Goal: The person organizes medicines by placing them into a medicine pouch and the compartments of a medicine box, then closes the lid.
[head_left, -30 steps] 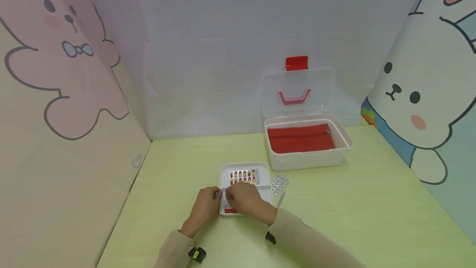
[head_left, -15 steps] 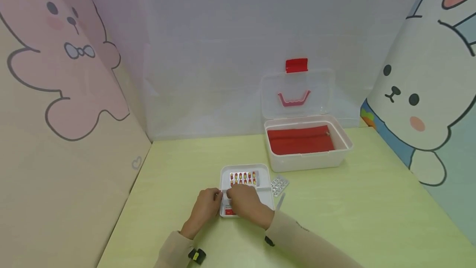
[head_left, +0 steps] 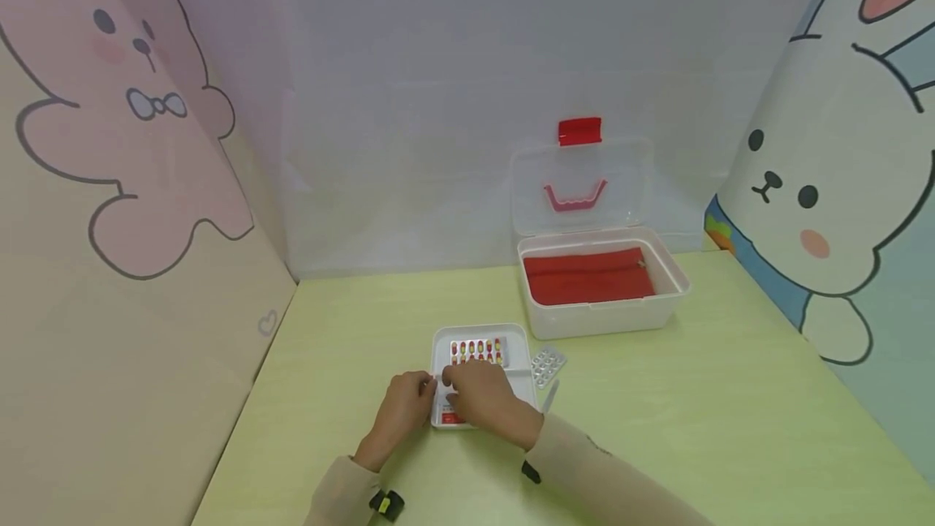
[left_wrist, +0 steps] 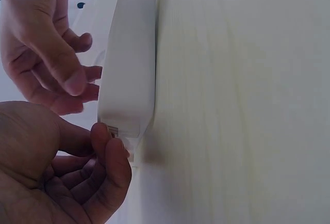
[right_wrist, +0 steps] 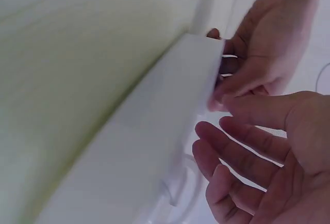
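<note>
A white divided tray (head_left: 520, 384) lies on the table. In its far section is a blister pack of red-and-yellow capsules (head_left: 478, 350); a red-and-white printed packet (head_left: 449, 418) lies in the near section, partly covered. At the tray's left edge, my left hand (head_left: 406, 404) pinches the rim near a corner. In the left wrist view, a small printed bit shows beside those fingertips; what it belongs to is unclear. Over the tray, my right hand (head_left: 484, 396) has loosely bent fingers. The right wrist view shows its thumb and fingers (right_wrist: 242, 146) apart, with nothing visible between them.
Right of the tray lie a silver blister pack (head_left: 548, 366) and a thin pale stick-like tool (head_left: 551, 396). Behind them stands a white plastic box (head_left: 599, 316) with its lid up and a red pouch (head_left: 588, 278) inside. Printed walls border the table (head_left: 351, 315).
My right thumb has moved apart from the index finger over the tray. My left hand keeps its place at the left edge. The view has shifted slightly.
</note>
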{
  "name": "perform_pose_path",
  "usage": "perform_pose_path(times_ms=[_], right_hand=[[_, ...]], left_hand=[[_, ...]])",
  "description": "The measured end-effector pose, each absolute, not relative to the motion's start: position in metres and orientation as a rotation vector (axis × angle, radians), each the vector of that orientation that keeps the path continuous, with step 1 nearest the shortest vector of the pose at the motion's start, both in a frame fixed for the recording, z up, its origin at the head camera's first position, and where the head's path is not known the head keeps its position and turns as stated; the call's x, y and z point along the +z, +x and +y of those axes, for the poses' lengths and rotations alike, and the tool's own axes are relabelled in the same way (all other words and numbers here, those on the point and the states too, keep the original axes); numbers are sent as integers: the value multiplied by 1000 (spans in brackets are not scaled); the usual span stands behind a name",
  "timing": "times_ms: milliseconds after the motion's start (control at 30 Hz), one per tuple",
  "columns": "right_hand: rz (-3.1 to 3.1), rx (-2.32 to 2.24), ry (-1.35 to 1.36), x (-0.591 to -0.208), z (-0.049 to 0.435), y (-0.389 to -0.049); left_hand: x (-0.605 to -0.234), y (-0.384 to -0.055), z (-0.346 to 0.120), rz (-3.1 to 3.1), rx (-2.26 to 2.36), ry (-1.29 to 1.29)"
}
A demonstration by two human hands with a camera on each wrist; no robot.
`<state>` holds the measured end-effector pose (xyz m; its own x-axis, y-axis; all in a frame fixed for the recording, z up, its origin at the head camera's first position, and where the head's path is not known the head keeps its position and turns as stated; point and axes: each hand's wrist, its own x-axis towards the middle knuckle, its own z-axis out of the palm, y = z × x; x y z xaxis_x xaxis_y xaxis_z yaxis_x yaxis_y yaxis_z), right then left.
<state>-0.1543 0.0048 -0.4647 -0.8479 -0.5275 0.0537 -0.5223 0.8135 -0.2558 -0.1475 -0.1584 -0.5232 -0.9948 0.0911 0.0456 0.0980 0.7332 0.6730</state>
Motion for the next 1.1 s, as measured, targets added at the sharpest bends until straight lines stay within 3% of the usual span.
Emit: perform_pose_path(times_ms=[333, 533, 1100], right_hand=[[2972, -523, -1024, -419, 21, -157], [2934, -549, -989, -400, 43, -162], [3015, -600, -840, -397, 102, -177]], left_hand=[[-522, -149, -157, -2913, -1137, -159], [-520, -148, -155, -2947, -1114, -115], [-522, -147, -155, -2965, -1154, -75]])
